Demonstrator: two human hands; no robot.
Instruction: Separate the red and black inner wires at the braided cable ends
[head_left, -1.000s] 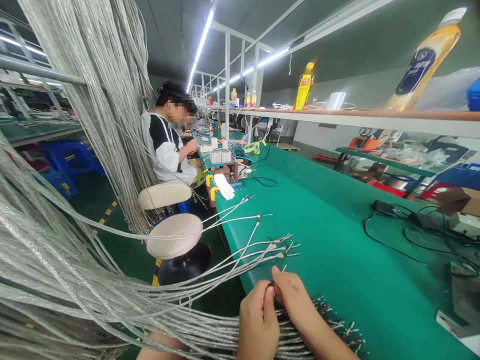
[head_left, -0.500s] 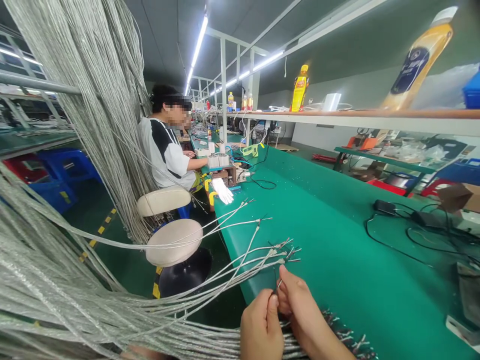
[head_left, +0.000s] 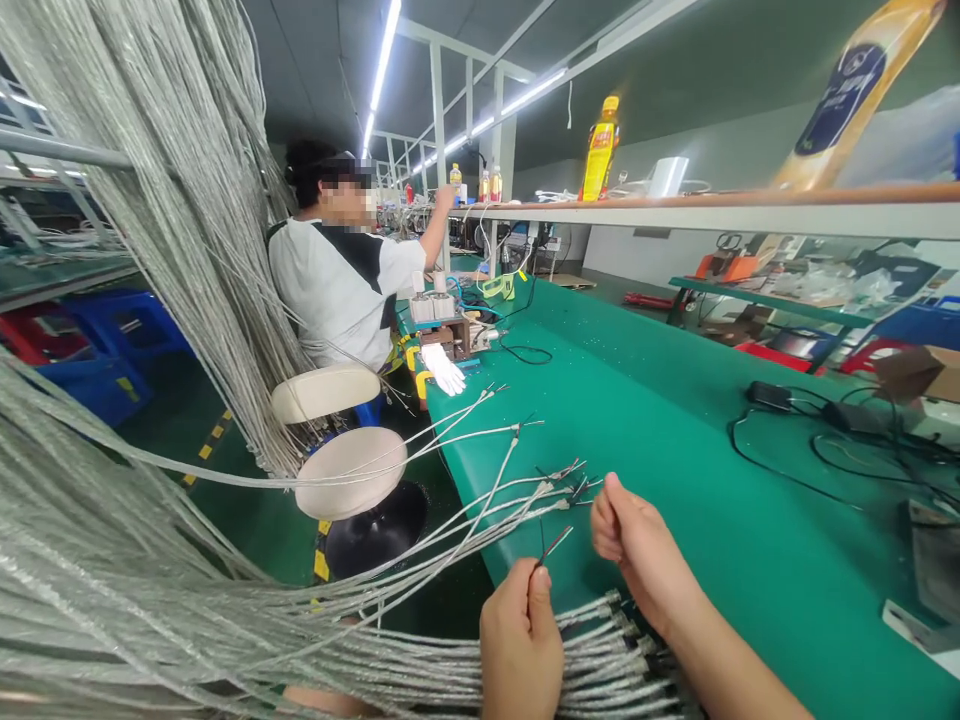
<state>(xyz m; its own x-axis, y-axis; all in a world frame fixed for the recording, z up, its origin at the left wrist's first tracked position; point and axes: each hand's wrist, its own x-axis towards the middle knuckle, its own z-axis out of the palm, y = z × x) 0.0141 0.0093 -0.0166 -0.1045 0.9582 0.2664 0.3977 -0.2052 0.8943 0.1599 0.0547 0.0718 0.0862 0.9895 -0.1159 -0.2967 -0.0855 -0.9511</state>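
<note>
Near the bottom centre, my left hand [head_left: 523,630] is closed on a cable end, whose thin dark and pale wires [head_left: 556,543] stick up past the thumb. To its right and a little higher, my right hand [head_left: 628,525] is closed, fingers curled and thumb up; what it pinches, if anything, is too small to see. Below the hands, a bundle of silvery braided cables [head_left: 600,660] lies over the table edge. More loose cable ends [head_left: 551,490] rest on the green table [head_left: 675,480] ahead of my left hand.
Thick hanging cables [head_left: 172,200] fill the left. A person [head_left: 337,290] sits ahead by a small machine [head_left: 442,320] and a white glove [head_left: 442,368]. Stools [head_left: 352,470] stand left of the table. Black adapters [head_left: 771,396] with cords lie right, under a shelf [head_left: 675,215] with bottles.
My right hand has moved up and right, away from my left hand, which still holds the cable end. The other person has raised an arm towards the shelf.
</note>
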